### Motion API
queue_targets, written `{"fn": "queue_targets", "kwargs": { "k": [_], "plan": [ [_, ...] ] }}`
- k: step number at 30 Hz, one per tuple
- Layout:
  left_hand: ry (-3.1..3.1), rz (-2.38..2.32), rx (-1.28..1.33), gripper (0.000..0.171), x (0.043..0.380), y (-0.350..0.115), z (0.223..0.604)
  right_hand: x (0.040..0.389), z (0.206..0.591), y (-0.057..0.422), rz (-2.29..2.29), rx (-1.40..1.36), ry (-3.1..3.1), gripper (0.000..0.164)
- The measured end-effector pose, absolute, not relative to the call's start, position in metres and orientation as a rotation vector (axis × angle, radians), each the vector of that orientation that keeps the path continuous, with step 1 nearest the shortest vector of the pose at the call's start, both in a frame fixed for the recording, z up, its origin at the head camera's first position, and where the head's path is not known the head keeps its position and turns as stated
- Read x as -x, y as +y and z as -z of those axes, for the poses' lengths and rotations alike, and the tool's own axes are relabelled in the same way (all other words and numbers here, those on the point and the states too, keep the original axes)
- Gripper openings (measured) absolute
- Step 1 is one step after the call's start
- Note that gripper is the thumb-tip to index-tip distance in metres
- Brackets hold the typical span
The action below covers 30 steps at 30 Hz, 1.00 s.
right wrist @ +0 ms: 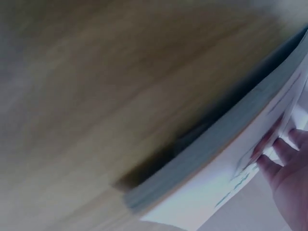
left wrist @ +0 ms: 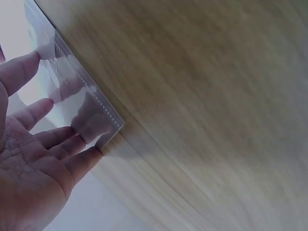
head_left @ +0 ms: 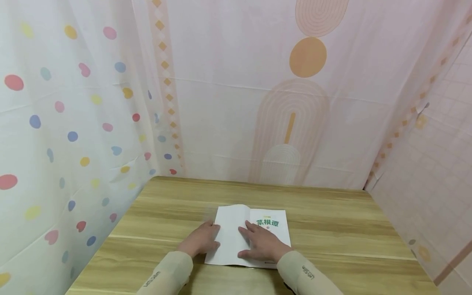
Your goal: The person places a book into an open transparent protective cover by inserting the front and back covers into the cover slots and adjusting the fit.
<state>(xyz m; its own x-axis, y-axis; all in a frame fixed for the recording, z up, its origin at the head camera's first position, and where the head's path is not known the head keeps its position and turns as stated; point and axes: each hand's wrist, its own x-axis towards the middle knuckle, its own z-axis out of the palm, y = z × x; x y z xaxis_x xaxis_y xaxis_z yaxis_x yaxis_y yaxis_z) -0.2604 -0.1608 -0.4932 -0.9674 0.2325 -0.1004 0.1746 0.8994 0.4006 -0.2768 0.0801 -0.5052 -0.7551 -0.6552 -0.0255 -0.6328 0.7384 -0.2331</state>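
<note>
A book (head_left: 229, 243) lies open on the wooden table. Its left-hand leaf is plain white; the right-hand page (head_left: 283, 237) bears a green title in Chinese characters. At the outer left edge, my left hand (head_left: 200, 240) rests with thumb and fingers spread. In the left wrist view, those fingertips touch a clear plastic cover (left wrist: 89, 98) with a dotted line along its border. My right hand (head_left: 264, 244) lies across the title page, fingers extended over the fold, partly hiding the print. The right wrist view shows the thick page edges (right wrist: 207, 155) beneath that hand.
The wood-grain table (head_left: 332, 233) extends around the book on all sides. A dotted curtain (head_left: 85, 123) hangs along the left, a patterned one (head_left: 221, 123) behind, and another (head_left: 439, 164) on the right.
</note>
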Motion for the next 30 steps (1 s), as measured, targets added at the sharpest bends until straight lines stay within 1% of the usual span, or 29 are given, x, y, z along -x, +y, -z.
{"fn": "queue_targets", "kwargs": {
  "k": [10,19,22,27,30],
  "plan": [
    [2.920,-0.624,-0.313,0.056,0.260,-0.162,0.497,0.275,0.498,0.069,0.148,0.974,2.836,0.083],
    [2.889,-0.527,-0.362,0.052,0.258,-0.159,0.493,0.272,0.493,0.065,0.067,0.937,2.844,0.081],
    [2.880,-0.520,-0.367,0.052,0.256,-0.158,0.490,0.271,0.490,0.068,0.128,0.928,2.818,0.088],
    [2.886,-0.504,-0.402,0.051,0.255,-0.157,0.488,0.271,0.489,0.072,0.179,0.967,2.779,0.103],
    [2.887,-0.499,-0.409,0.051,0.257,-0.158,0.491,0.271,0.492,0.073,0.153,0.998,2.789,0.106]
  ]
}}
